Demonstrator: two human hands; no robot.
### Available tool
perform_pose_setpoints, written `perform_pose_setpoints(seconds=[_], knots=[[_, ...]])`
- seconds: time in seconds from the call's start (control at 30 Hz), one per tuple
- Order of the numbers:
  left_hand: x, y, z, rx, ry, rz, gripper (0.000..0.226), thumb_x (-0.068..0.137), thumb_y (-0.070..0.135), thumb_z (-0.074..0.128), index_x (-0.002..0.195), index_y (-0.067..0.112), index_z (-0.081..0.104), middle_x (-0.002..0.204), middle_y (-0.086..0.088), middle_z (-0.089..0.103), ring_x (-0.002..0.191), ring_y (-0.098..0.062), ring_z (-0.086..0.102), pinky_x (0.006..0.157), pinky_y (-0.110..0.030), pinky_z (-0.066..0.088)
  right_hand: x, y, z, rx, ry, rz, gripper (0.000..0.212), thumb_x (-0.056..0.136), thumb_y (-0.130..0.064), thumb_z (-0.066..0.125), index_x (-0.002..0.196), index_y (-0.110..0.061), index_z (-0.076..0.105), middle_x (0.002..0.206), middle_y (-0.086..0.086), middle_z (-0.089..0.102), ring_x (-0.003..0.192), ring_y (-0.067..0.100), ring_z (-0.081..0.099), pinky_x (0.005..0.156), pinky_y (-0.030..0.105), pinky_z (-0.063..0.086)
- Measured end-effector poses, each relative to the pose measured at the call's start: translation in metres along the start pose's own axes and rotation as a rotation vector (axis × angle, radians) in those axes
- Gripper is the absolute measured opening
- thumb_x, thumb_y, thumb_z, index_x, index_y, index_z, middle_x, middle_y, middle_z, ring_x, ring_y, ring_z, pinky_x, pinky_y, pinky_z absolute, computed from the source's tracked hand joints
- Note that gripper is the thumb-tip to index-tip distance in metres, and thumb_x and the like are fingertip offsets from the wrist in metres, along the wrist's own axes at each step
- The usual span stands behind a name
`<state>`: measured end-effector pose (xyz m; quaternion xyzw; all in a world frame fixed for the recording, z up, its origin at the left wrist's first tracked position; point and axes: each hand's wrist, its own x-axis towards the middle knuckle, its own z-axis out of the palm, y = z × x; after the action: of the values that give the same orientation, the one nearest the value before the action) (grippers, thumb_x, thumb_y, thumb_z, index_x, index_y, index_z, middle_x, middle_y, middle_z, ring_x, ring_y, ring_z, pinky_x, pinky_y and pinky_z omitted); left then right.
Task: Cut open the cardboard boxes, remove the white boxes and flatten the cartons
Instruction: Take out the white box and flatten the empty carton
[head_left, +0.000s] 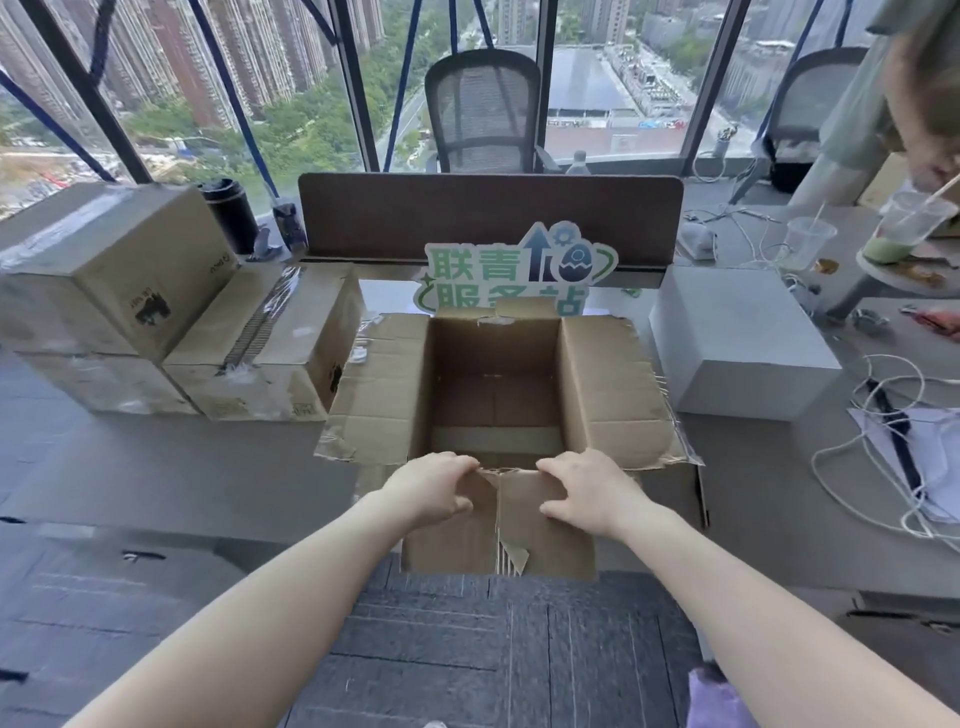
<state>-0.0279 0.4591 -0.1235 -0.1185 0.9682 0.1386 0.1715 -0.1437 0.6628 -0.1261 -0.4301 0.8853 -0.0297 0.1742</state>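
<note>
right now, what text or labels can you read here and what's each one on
"联青" over "服务站": green characters on the cut-out sign behind the open carton; the lower row is partly hidden.
Stacked sealed cartons: dark printed marks, too blurred to read.
White box: no text visible.

Bright daylight from the windows (311, 78) at the back, w/ even, soft light on the worktop (156, 467). Shadows faint; inside of the open carton (496, 384) darker. Wide-angle bend at the edges, window frames lean. Slight softness overall; person at top right (914, 104) blurred.
</note>
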Motion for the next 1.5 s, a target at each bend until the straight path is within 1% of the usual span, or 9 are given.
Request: perform_pose_setpoints(seconds=[0.2,0.37,0.53,0.67,0.9,1.07,1.27,1.37,1.5], knots=[[0.019,-0.014,0.02,-0.113,0.228,0.031,0.02,0.088,0.022,0.063,0.106,0.025,0.07,0.111,0.002,0.069,0.105,-0.025,0.061,0.085,-0.031,0.045,0.01,-0.011,0.022,-0.129,0.227,0.022,0.027,0.089,-0.038,0.062,0.11,-0.022,0.06,0.109,0.0,0.066,0.104,0.024,0.059,0.098,0.033,0.034],[0.021,-0.023,0.033,-0.103,0.346,0.087,0.018,0.09,0.025,0.065,0.105,0.021,0.073,0.102,-0.002,0.07,0.095,-0.029,0.063,0.081,-0.032,0.042,0.012,-0.019,0.044,-0.069,0.384,0.04,0.016,0.083,-0.024,0.072,0.091,-0.017,0.06,0.088,0.002,0.069,0.081,0.028,0.061,0.081,0.035,0.042],[0.007,-0.023,0.053,-0.143,0.593,0.181,0.027,0.079,0.021,0.069,0.106,0.02,0.069,0.104,0.002,0.065,0.096,-0.023,0.057,0.083,-0.037,0.047,-0.009,-0.024,0.054,0.241,0.639,-0.023,0.019,0.081,-0.007,0.073,0.096,-0.016,0.069,0.096,-0.005,0.067,0.088,0.02,0.059,0.079,0.03,0.05],[-0.003,0.0,0.054,-0.162,0.639,0.284,0.014,0.081,0.024,0.067,0.094,0.02,0.071,0.1,0.002,0.062,0.091,-0.022,0.056,0.078,-0.035,0.049,-0.032,-0.026,0.056,0.489,0.823,0.257,0.016,0.083,-0.004,0.069,0.083,-0.019,0.071,0.082,-0.01,0.067,0.075,0.011,0.059,0.065,0.023,0.045],[-0.028,0.049,0.034,-0.802,-0.062,-0.146,0.027,0.092,0.034,0.057,0.083,0.013,0.07,0.081,-0.002,0.074,0.07,-0.019,0.068,0.072,-0.034,0.056,-0.037,-0.013,0.065,1.44,0.444,0.791,0.043,0.088,-0.054,0.063,0.089,-0.011,0.069,0.085,0.004,0.071,0.077,0.022,0.061,0.068,0.038,0.048],[-0.047,0.054,0.056,-0.847,-0.514,-0.455,0.071,0.09,0.07,0.042,0.128,0.011,0.057,0.122,-0.008,0.064,0.094,-0.022,0.064,0.084,-0.039,0.053,-0.015,-0.001,0.059,1.858,0.443,0.783,0.035,0.086,-0.053,0.067,0.093,-0.018,0.064,0.101,0.004,0.071,0.089,0.023,0.062,0.068,0.033,0.045],[-0.037,0.057,0.095,-1.634,-0.128,-0.685,0.075,0.071,0.065,0.073,0.127,0.018,0.057,0.123,0.0,0.063,0.105,-0.021,0.063,0.095,-0.042,0.05,0.001,-0.003,0.046,1.859,0.55,0.763,0.014,0.093,-0.029,0.066,0.088,-0.017,0.062,0.094,0.008,0.067,0.083,0.023,0.065,0.082,0.042,0.054],[-0.033,0.057,0.09,-1.765,0.166,-0.689,0.036,0.088,0.035,0.071,0.115,0.015,0.058,0.109,-0.004,0.069,0.094,-0.02,0.069,0.076,-0.033,0.055,0.004,-0.007,0.043,1.845,0.549,0.748,0.01,0.089,-0.025,0.069,0.091,-0.016,0.067,0.101,0.012,0.071,0.093,0.03,0.067,0.097,0.05,0.052],[-0.026,0.046,0.06,-1.841,0.424,-0.629,0.013,0.093,0.014,0.065,0.104,0.016,0.058,0.103,-0.001,0.066,0.091,-0.016,0.064,0.08,-0.036,0.056,0.01,-0.014,0.033,1.821,0.541,0.722,0.011,0.082,-0.019,0.073,0.089,-0.01,0.072,0.098,0.012,0.074,0.093,0.031,0.069,0.096,0.05,0.053]])
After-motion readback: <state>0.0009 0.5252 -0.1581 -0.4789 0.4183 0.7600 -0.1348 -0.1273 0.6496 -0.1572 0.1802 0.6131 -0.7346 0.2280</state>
